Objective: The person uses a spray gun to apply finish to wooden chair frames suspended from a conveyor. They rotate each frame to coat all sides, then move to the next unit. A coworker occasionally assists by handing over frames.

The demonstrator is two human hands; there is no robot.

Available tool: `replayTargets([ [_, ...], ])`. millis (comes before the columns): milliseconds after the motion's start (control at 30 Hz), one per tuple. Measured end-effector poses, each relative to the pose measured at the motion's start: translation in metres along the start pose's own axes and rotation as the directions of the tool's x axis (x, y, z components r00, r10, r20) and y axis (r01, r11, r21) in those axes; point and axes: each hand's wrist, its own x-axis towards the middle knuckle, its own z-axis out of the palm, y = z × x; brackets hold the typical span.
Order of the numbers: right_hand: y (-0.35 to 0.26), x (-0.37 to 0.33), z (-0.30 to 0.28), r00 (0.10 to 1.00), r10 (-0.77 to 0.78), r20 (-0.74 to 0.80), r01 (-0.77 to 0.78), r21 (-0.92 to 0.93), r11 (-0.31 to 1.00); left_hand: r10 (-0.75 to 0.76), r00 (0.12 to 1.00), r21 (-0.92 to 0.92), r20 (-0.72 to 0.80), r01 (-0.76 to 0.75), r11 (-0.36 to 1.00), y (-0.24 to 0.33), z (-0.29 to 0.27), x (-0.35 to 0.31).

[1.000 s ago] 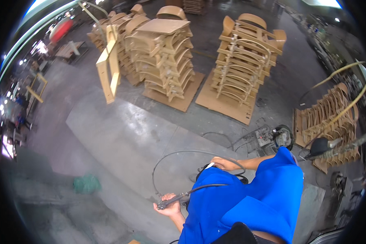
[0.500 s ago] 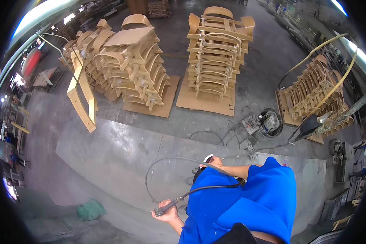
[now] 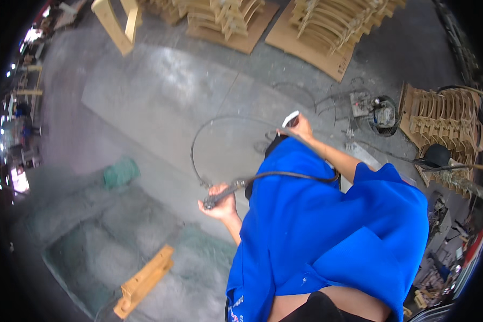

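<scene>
so, dark hose [image 3: 284,175] strung across the front of the blue shirt [image 3: 327,225], long axis running roughly left-right, slightly sagging. metal nozzle end [image 3: 212,201] poking out past the left hand [image 3: 221,203], which is curled tight round it, fingers wrapped. far end trailing up toward the right hand [image 3: 300,127], raised higher and further out, pinching a small white thing [image 3: 291,118]. thin cable loop [image 3: 198,145] lying on the grey floor [image 3: 161,96] just beyond. left hand nearer the nozzle, obviously. wooden block [image 3: 145,279] down low, stacked curved wood parts [image 3: 333,21] well apart up top.

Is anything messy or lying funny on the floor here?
Yes. A wooden piece lies alone and crooked on the floor, far from the neat stacks. A loose black cable loops across the floor too.
</scene>
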Motion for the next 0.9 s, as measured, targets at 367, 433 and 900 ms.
replayTargets([
  [367,-0.078,0.009,0.002,0.994,0.105,0.003,-0.103,-0.158,0.982,0.135,0.972,-0.040,-0.195,-0.145,0.989,0.007,-0.008,-0.008],
  [433,-0.075,0.010,0.005,0.996,0.086,0.008,-0.084,-0.132,0.988,0.142,0.971,-0.036,-0.192,-0.152,0.988,0.007,-0.010,-0.007],
  [900,-0.039,0.017,0.010,0.971,0.239,-0.017,-0.239,0.036,0.970,0.124,0.977,-0.025,-0.171,-0.130,0.991,0.016,-0.026,-0.011],
])
